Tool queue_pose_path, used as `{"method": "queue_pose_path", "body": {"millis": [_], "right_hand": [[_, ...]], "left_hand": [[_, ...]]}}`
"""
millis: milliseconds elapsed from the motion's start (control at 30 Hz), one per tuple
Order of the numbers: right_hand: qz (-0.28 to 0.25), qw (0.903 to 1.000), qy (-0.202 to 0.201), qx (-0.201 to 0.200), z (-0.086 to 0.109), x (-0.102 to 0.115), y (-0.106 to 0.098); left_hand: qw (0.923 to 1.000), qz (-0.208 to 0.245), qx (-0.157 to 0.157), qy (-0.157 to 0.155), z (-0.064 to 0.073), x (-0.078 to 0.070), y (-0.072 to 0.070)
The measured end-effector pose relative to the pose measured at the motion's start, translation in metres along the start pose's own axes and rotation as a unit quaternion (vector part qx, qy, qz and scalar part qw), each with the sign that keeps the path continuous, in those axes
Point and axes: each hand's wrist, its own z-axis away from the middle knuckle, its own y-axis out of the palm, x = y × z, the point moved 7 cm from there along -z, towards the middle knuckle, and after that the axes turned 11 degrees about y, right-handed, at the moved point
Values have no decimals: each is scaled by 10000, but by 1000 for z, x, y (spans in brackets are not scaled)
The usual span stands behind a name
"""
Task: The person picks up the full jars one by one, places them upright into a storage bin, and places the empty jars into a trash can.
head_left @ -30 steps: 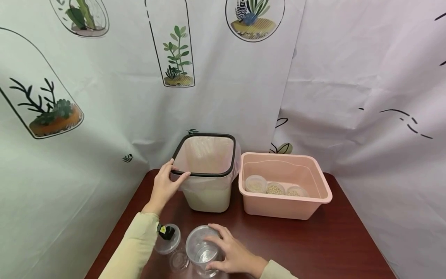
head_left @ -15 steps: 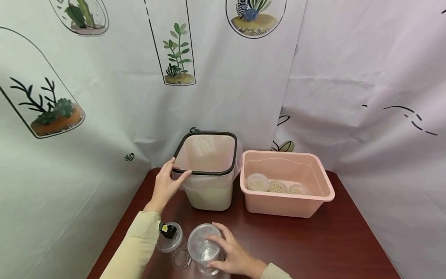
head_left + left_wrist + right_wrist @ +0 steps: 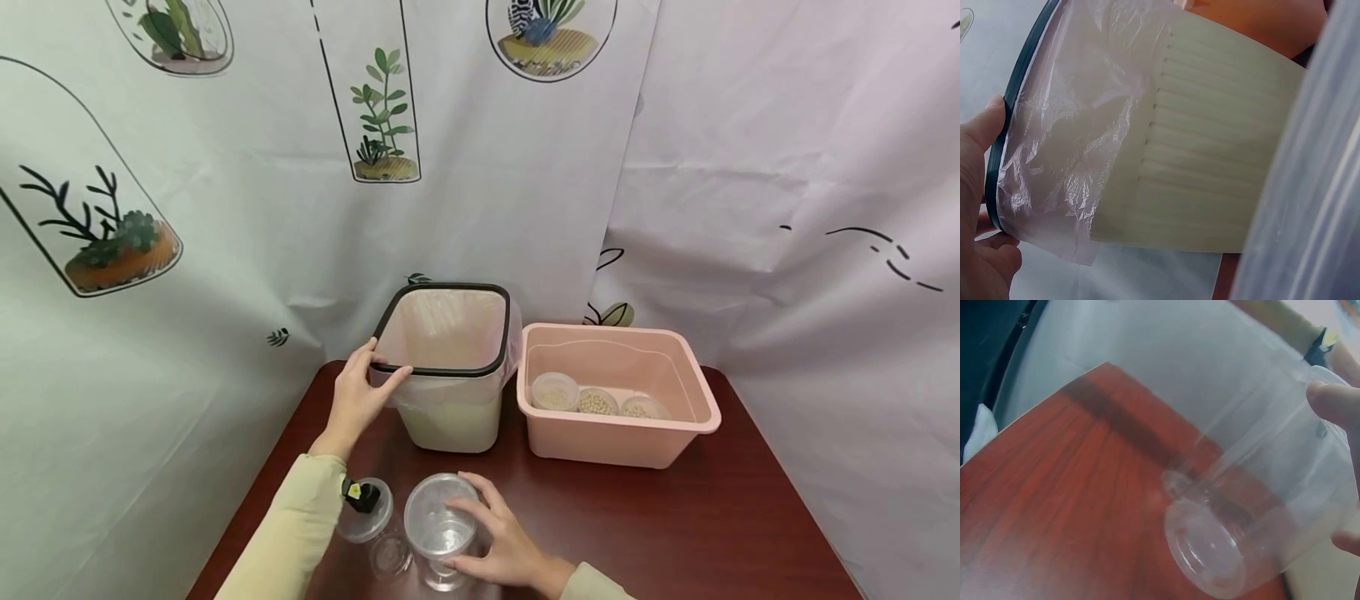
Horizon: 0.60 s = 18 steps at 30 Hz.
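Observation:
My left hand (image 3: 357,407) grips the dark rim of a bin (image 3: 450,425) at its near left corner. A pinkish plastic liner (image 3: 1085,94) is folded over the outside of that rim. In my right hand (image 3: 510,542) is a clear plastic jar (image 3: 429,521), held by its upper side near the front of the table. The right wrist view shows the same jar tilted, with the thumb and a fingertip near its rim; the other fingers are out of that view. A second clear container (image 3: 390,555) stands just left of it, and another round one (image 3: 367,525) is partly behind my left forearm.
A pink tub (image 3: 607,443) stands right of the bin on the dark red table (image 3: 720,525). Inside it are small round tubs, one pale (image 3: 555,392) and two holding pale beads or beans (image 3: 597,402). Printed cloth (image 3: 517,208) hangs behind and along both sides.
The jar in my right hand has risen slightly at the rim and tipped a little, with the hand moving along. My left hand stays on the bin rim.

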Motion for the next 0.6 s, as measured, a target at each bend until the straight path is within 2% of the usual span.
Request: {"method": "queue_pose_path", "body": {"millis": [233, 600], "right_hand": [[-178, 9987, -317, -370, -33, 32, -36], [-81, 9974, -346, -623, -56, 42, -64]], "left_hand": [[10000, 8, -8, 19, -2, -2, -2], [10000, -16, -33, 54, -1, -4, -3]]}}
